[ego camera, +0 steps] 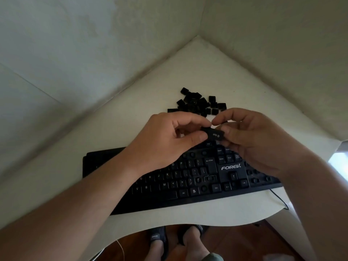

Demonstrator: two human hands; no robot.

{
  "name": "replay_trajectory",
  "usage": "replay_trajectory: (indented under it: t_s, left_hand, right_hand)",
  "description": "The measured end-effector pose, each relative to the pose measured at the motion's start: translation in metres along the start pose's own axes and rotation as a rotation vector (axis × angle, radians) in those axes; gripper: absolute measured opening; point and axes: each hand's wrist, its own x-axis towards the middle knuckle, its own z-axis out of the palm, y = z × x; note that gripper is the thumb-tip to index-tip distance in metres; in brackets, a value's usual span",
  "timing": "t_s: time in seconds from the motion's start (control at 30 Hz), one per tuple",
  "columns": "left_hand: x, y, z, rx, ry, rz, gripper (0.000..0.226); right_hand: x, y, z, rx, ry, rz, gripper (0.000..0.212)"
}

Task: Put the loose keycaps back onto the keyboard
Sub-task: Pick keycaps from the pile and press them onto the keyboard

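1. Between both hands, above the top right part of the keyboard (188,185): long keycap (213,134) held level in the air, printed face up, apparently a Shift key by its arrow mark, though print too blurred to confirm.
2. Left hand (165,140) pinching the keycap's left end between thumb and forefinger; right hand (254,136) pinching the right end with curled fingertips. Both grips closed on the cap; nothing loose in either palm as far as visible.
3. Advised: keep the two-ended hold, since a long cap tips easily if carried by one end.
4. Below the hands: open slot (210,178) in the bottom letter row, right of the "?" key, outlined and uncapped. Judged the likely seat for this cap by its length.
5. Advised: turn the legend to read the same way as neighbouring keys, lower flat over the slot, align the stem and any side posts first, then press evenly at both ends until seated level with adjacent keys. No forcing at an angle.
6. Further out: several other bare sockets on the number pad and above the Enter key, so task judged far from complete.
7. Beyond the keyboard, toward the wall corner: pile of loose keycaps (199,103) on the white desk (207,68), well apart from the slot.
8. Risk noted: cable (278,197) at the desk edge; keyboard overhanging slightly, so press gently.
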Motion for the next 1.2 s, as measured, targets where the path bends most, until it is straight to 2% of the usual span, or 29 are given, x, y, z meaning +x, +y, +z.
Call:
replay_trajectory:
  t_s: [0.1, 0.2, 0.33, 0.43, 0.53, 0.67, 0.77, 0.9, 1.03, 1.2]
  left_hand:
    - [-0.003, -0.001, -0.006, -0.070, -0.037, -0.067, 0.025]
    - [-0.005, -0.002, -0.012, -0.036, -0.091, -0.085, 0.025]
    - [-0.006, 0.001, -0.013, -0.024, -0.159, -0.117, 0.022]
    - [-0.006, 0.001, -0.014, -0.032, -0.169, -0.103, 0.022]
    - [-0.004, 0.002, -0.013, -0.023, -0.120, -0.088, 0.025]
    - [-0.001, 0.008, -0.006, -0.136, -0.127, -0.109, 0.034]
    - [0.001, 0.010, -0.005, -0.168, -0.194, -0.165, 0.050]
    - [0.001, 0.014, -0.008, -0.145, -0.274, -0.223, 0.061]
    - [0.000, 0.017, -0.012, -0.059, -0.296, -0.230, 0.059]
    - [-0.002, 0.015, -0.010, -0.150, -0.281, -0.255, 0.054]
  right_hand:
    - [-0.011, 0.002, 0.006, -0.101, 0.039, -0.086, 0.015]
    - [-0.021, 0.008, 0.014, -0.259, 0.151, -0.132, 0.027]
    - [-0.025, 0.019, 0.020, -0.488, 0.285, -0.173, 0.033]
    - [-0.028, 0.017, 0.021, -0.544, 0.281, -0.200, 0.034]
    - [-0.028, 0.015, 0.023, -0.660, 0.269, -0.224, 0.021]
    - [-0.025, 0.019, 0.031, -0.663, 0.269, -0.295, 0.014]
    - [-0.025, 0.019, 0.037, -0.718, 0.326, -0.341, 0.021]
    - [-0.028, 0.017, 0.039, -0.890, 0.302, -0.429, 0.036]
    - [-0.031, 0.019, 0.032, -0.911, 0.287, -0.497, 0.028]
    - [-0.032, 0.025, 0.029, -0.857, 0.329, -0.455, 0.029]
